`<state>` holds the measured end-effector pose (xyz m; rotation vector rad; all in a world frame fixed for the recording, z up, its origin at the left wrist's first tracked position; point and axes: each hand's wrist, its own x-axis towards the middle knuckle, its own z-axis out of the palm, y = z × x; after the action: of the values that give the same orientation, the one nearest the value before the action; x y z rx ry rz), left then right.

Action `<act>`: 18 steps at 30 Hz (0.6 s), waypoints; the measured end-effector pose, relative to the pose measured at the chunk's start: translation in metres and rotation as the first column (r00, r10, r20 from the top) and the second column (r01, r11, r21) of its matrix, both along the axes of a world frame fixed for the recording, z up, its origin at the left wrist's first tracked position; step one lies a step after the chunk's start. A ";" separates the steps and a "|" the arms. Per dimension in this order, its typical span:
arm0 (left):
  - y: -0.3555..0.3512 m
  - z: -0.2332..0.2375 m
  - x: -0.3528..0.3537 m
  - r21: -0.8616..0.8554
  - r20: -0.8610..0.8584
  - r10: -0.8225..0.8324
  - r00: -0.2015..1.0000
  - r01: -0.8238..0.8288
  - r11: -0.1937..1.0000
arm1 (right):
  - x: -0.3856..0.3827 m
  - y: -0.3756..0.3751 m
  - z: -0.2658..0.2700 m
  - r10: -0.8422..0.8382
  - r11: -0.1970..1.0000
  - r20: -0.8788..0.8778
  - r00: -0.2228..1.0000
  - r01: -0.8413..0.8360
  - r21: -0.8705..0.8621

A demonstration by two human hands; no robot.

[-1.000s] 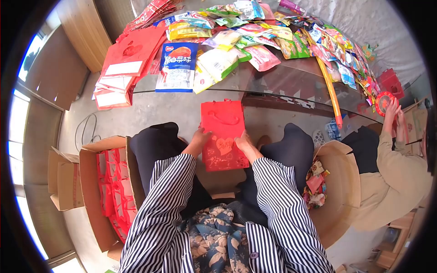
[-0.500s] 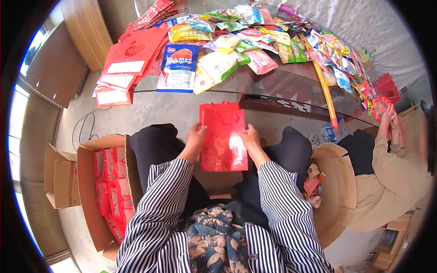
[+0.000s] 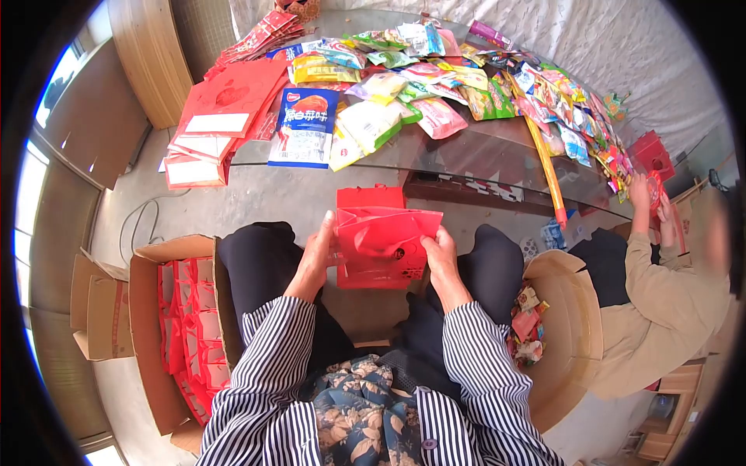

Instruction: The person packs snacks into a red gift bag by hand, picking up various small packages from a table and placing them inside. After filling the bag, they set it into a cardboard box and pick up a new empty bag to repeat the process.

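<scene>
Packets of snacks are covering a glass surface (image 3: 497, 144), and cardboard boxes are standing around it, suggesting an informal packing area.

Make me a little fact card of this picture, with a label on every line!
Left hand: the left hand grips one side of a red bag
Right hand: the right hand grips the other side
Table: snack packets, flat red bags, a long orange tube
Box by left leg: cardboard box with red bags inside
Box by right leg: cardboard box with small wrapped things inside
Someone else: a person in tan sleeves, far right
</scene>
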<state>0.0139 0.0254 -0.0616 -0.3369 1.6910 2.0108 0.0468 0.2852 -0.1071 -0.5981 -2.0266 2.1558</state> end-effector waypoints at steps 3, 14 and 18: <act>-0.003 0.020 0.003 -0.081 -0.082 -0.075 0.994 0.069 0.994 | 0.004 -0.007 0.014 -0.029 1.000 -0.084 0.996 0.029 0.003; -0.017 0.007 -0.012 -0.362 -0.209 -0.171 0.963 0.086 0.928 | 0.028 -0.009 0.047 0.083 0.959 -0.223 0.971 -0.017 0.283; -0.006 0.036 0.001 -0.566 -0.480 -0.151 0.864 -0.173 0.806 | 0.032 -0.017 0.090 0.103 0.814 -0.428 0.898 0.172 0.555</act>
<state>0.0153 0.0195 -0.0251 -0.0020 2.6630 1.5943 0.0783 0.2677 -0.0168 -0.0435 -2.1963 1.3363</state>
